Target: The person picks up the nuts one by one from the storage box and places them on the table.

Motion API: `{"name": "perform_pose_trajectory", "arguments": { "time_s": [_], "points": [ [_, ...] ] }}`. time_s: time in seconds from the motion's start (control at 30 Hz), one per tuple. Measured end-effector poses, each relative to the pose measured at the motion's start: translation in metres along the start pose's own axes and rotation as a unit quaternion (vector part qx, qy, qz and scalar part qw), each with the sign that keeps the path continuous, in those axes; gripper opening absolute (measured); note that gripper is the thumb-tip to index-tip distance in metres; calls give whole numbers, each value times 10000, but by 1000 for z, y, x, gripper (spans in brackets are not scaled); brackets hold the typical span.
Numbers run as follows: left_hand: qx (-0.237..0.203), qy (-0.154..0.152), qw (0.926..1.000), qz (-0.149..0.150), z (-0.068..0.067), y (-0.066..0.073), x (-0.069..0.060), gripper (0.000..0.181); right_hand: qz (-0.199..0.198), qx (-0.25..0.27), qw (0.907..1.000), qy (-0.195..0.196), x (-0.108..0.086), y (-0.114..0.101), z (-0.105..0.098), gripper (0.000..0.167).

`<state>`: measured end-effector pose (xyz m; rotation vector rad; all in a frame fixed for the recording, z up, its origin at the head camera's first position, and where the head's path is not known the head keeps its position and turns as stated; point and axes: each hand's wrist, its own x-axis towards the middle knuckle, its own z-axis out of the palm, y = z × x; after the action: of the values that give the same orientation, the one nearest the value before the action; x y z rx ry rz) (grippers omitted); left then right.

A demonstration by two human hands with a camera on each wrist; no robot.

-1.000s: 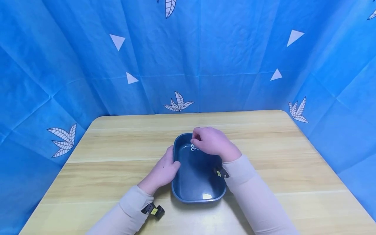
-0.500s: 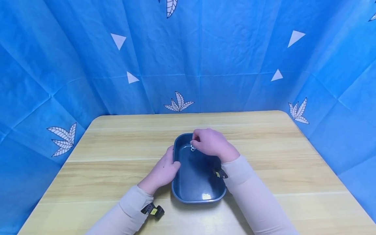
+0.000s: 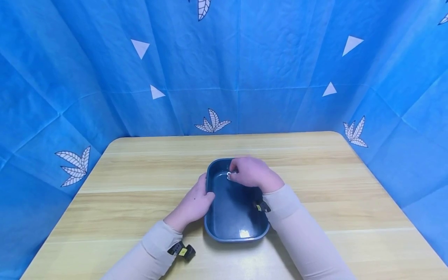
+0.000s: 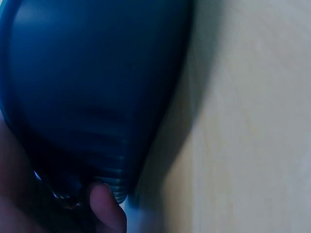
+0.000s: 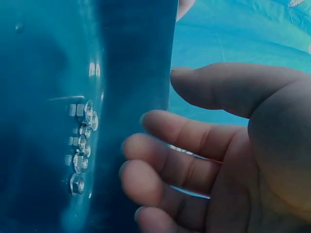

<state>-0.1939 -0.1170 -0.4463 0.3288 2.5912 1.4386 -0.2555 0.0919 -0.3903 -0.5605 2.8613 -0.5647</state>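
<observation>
Right hand (image 3: 252,172) hovers at the far end of a dark blue tray (image 3: 236,221), loosely bent fingers parted from the thumb, as small metal nuts (image 5: 79,162) lie on its floor just beyond the fingertips; left hand (image 3: 193,201) grips the tray's side.

In the head view, the right grip (image 3: 252,172) partly hides small silver metal nuts (image 3: 229,174). The left-wrist view crops the dark-blue rectangular tray (image 4: 82,63).

Tray (image 3: 234,214): dark blue. Nuts (image 5: 79,162): silver. Desk (image 3: 350,202): pale yellow-brown wood grain. Curtain (image 3: 266,58): blue, printed with white triangles and dark-outlined white leaves. Sleeves (image 3: 308,237): off-white.
</observation>
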Motion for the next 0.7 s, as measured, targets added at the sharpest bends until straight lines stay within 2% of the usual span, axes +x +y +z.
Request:
{"name": "perform_pose_trajectory", "arguments": {
  "time_s": [0.17,0.3,0.5,0.7],
  "points": [
    [22,33,10000,-45,-1,0,0,65,71,-86,9998,-184,1,0,1,28],
    [41,7,10000,-91,1,0,0,65,-33,-266,9994,-220,1,1,3,31],
    [-9,-7,9999,-120,2,2,0,65,-32,-400,9988,-263,0,0,4,26],
    [-1,24,9999,-110,1,1,-1,65,-68,-747,9959,-510,6,-5,8,21]
  ]
}}
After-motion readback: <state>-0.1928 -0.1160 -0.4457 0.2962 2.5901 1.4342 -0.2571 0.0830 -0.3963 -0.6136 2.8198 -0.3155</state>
